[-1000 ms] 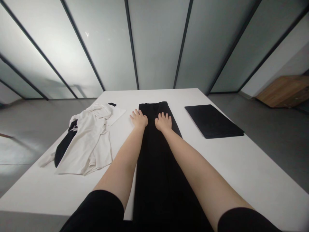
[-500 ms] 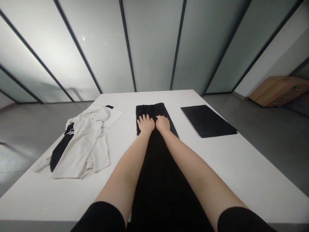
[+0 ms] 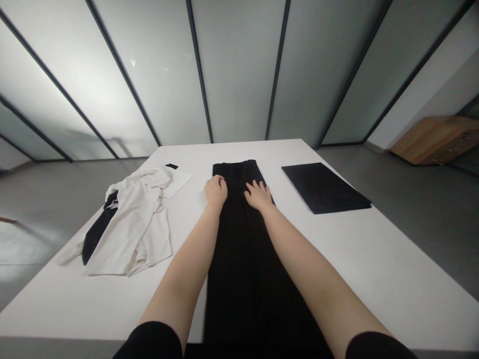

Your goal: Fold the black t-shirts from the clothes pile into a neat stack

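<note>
Though apart, left hand (image 3: 216,193) and right hand (image 3: 259,195) atop the black garment (image 3: 239,259), white table (image 3: 337,259) beyond its edges.

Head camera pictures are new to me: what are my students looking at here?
A person wears a camera on their head, so we look down their own bare arms at a white table. A long black garment lies down its middle, under the left hand and right hand. The right's fingers are spread; the left is curled, so a grip is hard to tell. Left of it lies a crumpled white shirt over a black strip of cloth; to the right, a flat black cloth.
</note>
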The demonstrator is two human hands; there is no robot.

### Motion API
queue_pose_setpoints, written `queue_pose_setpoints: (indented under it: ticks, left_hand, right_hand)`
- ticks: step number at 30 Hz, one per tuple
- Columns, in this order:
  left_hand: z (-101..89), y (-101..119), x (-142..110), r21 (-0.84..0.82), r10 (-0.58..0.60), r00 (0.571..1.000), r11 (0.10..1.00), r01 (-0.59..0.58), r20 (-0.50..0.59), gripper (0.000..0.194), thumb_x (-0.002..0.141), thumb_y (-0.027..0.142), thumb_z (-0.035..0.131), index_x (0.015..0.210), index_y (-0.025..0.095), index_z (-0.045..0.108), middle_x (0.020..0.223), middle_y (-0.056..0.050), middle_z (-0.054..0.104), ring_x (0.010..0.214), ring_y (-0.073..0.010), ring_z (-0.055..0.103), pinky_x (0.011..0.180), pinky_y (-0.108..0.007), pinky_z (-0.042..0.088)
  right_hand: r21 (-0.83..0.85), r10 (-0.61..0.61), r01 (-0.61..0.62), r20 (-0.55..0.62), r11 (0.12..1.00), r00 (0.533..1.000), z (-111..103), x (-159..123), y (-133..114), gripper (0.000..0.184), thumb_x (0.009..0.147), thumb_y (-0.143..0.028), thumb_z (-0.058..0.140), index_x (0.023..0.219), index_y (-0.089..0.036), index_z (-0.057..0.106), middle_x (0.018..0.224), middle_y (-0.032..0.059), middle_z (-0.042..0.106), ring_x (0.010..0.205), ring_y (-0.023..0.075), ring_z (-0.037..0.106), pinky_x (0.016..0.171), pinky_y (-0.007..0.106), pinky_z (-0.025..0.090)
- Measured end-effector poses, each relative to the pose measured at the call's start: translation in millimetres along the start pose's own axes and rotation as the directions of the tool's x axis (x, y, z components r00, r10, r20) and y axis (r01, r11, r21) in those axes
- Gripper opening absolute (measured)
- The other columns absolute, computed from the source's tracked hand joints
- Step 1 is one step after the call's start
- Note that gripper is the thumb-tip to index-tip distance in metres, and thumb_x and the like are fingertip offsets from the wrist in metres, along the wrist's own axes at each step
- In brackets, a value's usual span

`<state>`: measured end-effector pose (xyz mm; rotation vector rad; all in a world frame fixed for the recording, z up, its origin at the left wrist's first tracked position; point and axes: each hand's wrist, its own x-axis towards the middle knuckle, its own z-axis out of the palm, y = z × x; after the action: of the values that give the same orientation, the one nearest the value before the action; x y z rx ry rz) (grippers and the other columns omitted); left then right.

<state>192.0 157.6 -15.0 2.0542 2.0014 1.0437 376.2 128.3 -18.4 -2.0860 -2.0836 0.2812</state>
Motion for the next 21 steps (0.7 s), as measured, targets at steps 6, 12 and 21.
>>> queue_pose_setpoints:
  ticks: [6, 12, 21]
  left_hand:
    - [5.3, 1.0, -27.3, 0.338, -0.059, 0.969, 0.941, -0.026, 0.241, 0.064, 0.108, 0.043, 0.038, 0.162, 0.013, 0.052, 0.173, -0.018, 0.044, 0.157, -0.0443, 0.039, 0.127, -0.061, 0.033]
    - [11.2, -1.3, -10.8, 0.347, -0.058, 0.938, 0.935, -0.068, 0.341, 0.072, 0.108, 0.045, 0.029, 0.171, 0.012, 0.038, 0.180, -0.014, 0.031, 0.163, -0.0435, 0.030, 0.132, -0.058, 0.027]
    - [7.4, -5.5, 6.3, 0.338, -0.073, 0.927, 0.939, -0.060, 0.369, 0.072, 0.108, 0.052, 0.027, 0.173, 0.022, 0.037, 0.182, -0.007, 0.027, 0.165, -0.0434, 0.027, 0.133, -0.062, 0.022]
  right_hand:
    - [0.015, 0.039, -0.038, -0.058, 0.999, 0.998, 3.8, -2.6, -3.8, 0.060, 0.112, -0.041, 0.036, 0.169, -0.026, 0.046, 0.180, 0.0102, 0.032, 0.165, 0.0382, 0.025, 0.131, 0.059, 0.019]
    - [0.072, 0.115, -0.109, -0.087, 0.991, 0.990, 3.4, -12.0, -14.4, 0.058, 0.110, -0.037, 0.039, 0.164, -0.025, 0.054, 0.177, 0.0106, 0.038, 0.164, 0.0392, 0.026, 0.130, 0.060, 0.021]
    - [0.030, 0.089, -0.088, -0.051, 0.996, 0.995, 1.1, -18.2, -11.7, 0.061, 0.111, -0.044, 0.033, 0.169, -0.028, 0.046, 0.180, 0.0089, 0.033, 0.165, 0.0398, 0.023, 0.131, 0.059, 0.020]
